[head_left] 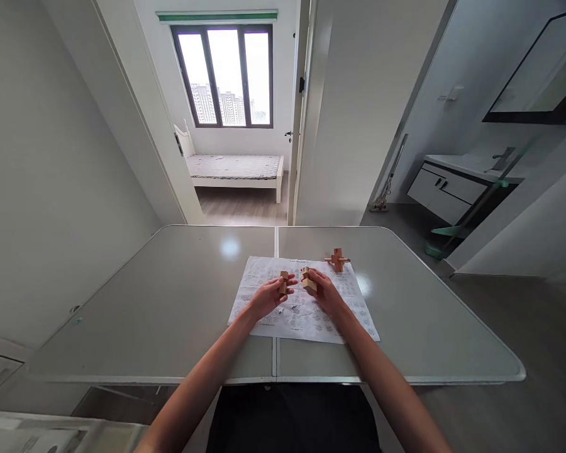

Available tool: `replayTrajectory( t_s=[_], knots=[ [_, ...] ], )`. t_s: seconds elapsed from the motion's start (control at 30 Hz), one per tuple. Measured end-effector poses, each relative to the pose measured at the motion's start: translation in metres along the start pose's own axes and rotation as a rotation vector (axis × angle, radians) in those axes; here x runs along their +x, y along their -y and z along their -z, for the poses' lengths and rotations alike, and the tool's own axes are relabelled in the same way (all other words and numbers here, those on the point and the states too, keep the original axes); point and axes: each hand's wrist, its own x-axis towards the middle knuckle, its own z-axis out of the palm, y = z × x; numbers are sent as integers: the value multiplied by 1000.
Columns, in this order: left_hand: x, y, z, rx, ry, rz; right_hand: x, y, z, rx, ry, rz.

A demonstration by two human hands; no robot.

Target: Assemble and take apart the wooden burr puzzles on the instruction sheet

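My left hand (270, 294) grips a small light wooden piece (283, 282) between its fingers above a printed paper sheet (306, 314). My right hand (323, 290) pinches another wooden piece (307, 279) just to the right of it. The two pieces are close together but apart. An assembled wooden cross-shaped puzzle (338, 259) stands on the sheet's far right corner, beyond my right hand. A few tiny dark bits lie on the sheet under my hands; I cannot make them out.
The sheet lies on a grey folding table (170, 302) with a centre seam. Beyond it an open doorway shows a bed (236, 170) and a window. A vanity cabinet (448, 189) and a green-headed mop (446, 233) stand at the right.
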Motion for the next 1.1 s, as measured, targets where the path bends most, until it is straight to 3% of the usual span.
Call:
replayTrajectory(
  t_s=[0.23,0.87,1.1],
  knots=[
    [-3,0,-4,-2,109,47,1,2,-2,6,-28,5],
    [-1,-1,2,-136,35,107,-1,5,-2,3,-17,29],
    [-2,-1,-1,-147,119,133,1,3,-1,-17,-14,18]
  ],
)
